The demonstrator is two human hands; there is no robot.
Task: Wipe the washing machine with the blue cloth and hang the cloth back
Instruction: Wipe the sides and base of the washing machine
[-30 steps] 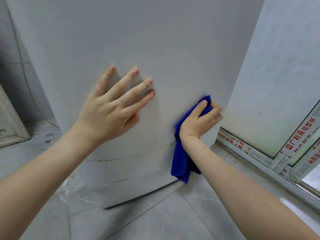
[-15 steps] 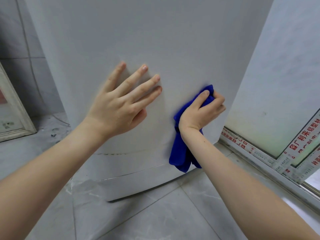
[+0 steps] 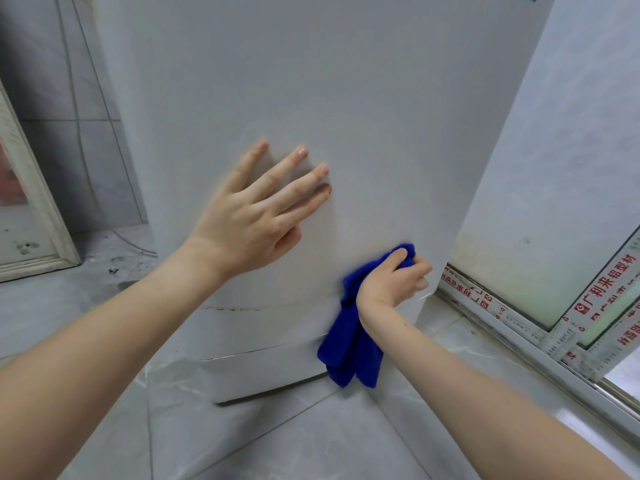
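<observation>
Washing machine, white smooth-sided cabinet (image 3: 346, 116): wiping step in hand. The right hand (image 3: 389, 280) grips the bunched blue microfibre cloth (image 3: 349, 344) against the lower right corner. The left hand (image 3: 256, 211) lies flat, fingers spread, bracing the panel. Next: wipe the base panel, then hang the cloth.

Bunched blue cloth (image 3: 349, 344) against white washing machine (image 3: 311, 98) panel's lower right.
</observation>
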